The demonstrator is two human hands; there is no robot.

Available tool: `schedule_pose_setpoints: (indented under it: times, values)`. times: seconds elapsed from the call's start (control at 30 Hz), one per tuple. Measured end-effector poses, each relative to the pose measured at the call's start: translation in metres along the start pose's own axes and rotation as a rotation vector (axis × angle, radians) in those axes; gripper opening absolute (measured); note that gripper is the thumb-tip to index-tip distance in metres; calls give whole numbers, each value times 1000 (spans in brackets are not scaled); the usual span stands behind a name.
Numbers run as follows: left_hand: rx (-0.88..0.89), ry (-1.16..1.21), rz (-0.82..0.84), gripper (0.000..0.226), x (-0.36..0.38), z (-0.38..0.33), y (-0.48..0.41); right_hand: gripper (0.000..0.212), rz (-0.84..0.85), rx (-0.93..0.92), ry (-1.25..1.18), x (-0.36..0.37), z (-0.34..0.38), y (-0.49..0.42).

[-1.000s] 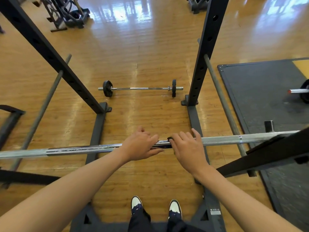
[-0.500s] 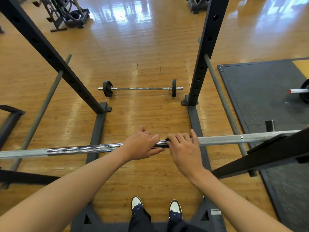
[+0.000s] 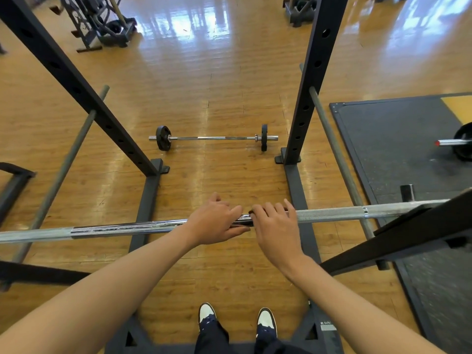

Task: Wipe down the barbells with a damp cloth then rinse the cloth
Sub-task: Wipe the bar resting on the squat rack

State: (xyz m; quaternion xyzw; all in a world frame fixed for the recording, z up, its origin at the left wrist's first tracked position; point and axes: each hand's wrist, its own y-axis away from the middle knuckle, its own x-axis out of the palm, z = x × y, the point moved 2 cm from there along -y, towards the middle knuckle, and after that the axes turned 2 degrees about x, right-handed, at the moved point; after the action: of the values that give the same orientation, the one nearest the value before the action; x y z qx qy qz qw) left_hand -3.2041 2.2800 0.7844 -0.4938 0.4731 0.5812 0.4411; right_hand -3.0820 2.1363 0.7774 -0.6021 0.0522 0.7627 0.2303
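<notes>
Barbell lies across the rack at about waist height and runs from the left edge of the view to the right. Its middle is smooth and shiny, and the stretches further out are rough and grey.

Both hands sit on top of it near the centre, almost touching each other. We note the left hand wrapped round the smooth part, fingers curled over the top and thumb below. The right hand lies just beside it, where the rough part begins, with its fingers curled over the far side of the bar. A small dark scrap shows at the tip of the right forefinger, between the two hands. It may be the cloth, but too little of it shows for us to say.

A second barbell with a small black plate at each end lies on the wooden floor beyond the rack, between its two far posts. To the right is a dark mat, and on it the red-capped end of a third bar with a black plate. Our white-toed shoes stand below the hands, inside the rack.
</notes>
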Motion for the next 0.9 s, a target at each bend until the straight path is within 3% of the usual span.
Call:
schedule_pose_setpoints:
  times: [0.13,0.2,0.27,0.33,0.4,0.57,0.63,0.7,0.77,0.9]
  values:
    - [-22,33,-83,51,-3,1,6,33,-24,-194,126,-13,-55,19]
    - [-73,52,-179,54,-6,7,17,29,-11,-73,145,-25,-76,12]
    - [-112,39,-218,56,-8,20,32,40,50,125,152,-28,-74,-7]
    - [-114,-13,-183,61,-5,34,50,43,137,244,171,-25,-54,-26]
    - [-113,-69,-119,66,-1,45,64,39,209,251,147,-19,-28,-37]
    - [-116,-87,-47,73,3,50,71,31,59,-5,26,-5,11,-9]
    - [-108,-64,-31,71,4,51,72,32,15,-160,70,-3,-9,10]
    - [-114,-56,-25,71,4,52,72,35,-13,-189,118,-11,-45,14]
    - [-115,-46,-23,70,3,51,72,29,-9,-77,138,-23,-65,10]
    - [-121,-43,-26,69,3,50,70,41,136,207,170,-26,-36,-25]
